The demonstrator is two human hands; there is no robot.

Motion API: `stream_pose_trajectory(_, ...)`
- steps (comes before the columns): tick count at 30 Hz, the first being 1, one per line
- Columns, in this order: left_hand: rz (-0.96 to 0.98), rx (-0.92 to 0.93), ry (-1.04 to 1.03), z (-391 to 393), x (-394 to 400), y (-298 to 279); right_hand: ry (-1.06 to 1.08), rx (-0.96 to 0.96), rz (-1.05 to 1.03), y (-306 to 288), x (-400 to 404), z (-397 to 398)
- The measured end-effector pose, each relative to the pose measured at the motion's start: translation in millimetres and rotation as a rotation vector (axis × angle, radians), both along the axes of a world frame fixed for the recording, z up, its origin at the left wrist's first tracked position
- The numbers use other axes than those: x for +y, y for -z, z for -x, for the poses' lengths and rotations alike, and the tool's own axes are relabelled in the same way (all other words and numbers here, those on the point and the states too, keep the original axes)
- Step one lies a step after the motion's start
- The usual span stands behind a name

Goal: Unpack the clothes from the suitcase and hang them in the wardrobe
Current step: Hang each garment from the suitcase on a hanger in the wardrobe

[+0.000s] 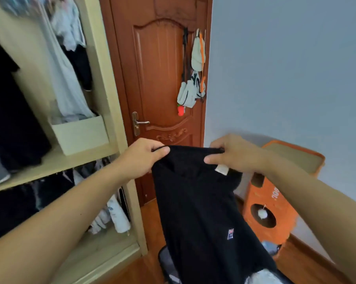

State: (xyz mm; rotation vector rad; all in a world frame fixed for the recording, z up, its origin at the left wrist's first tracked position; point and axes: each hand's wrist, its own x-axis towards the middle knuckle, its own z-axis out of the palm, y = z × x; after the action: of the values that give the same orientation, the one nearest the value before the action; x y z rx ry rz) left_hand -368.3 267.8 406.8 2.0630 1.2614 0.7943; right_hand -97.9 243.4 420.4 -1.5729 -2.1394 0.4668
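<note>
A black garment [201, 212] with a small blue and red logo patch hangs in front of me, held up by its top edge. My left hand [144, 154] pinches the left end of that edge. My right hand [230, 154] grips the right end, beside a white label. The garment's lower part drops over the open suitcase [165, 265], whose dark rim and pale contents show at the bottom. The open wardrobe [103, 83] stands on the left with dark and pale clothes hanging on two levels.
A closed brown door [162, 78] with a metal handle faces me, bags hanging on its hooks. An orange box with a round hole [271, 203] stands against the pale blue wall on the right. A cream bin [80, 134] sits on the wardrobe shelf. Wood floor lies below.
</note>
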Motion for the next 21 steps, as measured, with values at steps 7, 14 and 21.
stream_pose_trajectory(7, 0.025, -0.3, -0.432, 103.2, 14.0, -62.9, -0.063, 0.072, -0.04, -20.8, 40.3, 48.6)
stream_pose_trajectory(14, 0.066, -0.157, -0.456, 230.9, 55.7, -103.8, -0.352, 0.206, -0.051, -71.4, 93.3, 193.6)
stream_pose_trajectory(21, -0.372, 0.666, -0.625, 387.5, 109.5, -193.2, -0.29, -0.133, -0.068, -160.4, 213.0, 369.6)
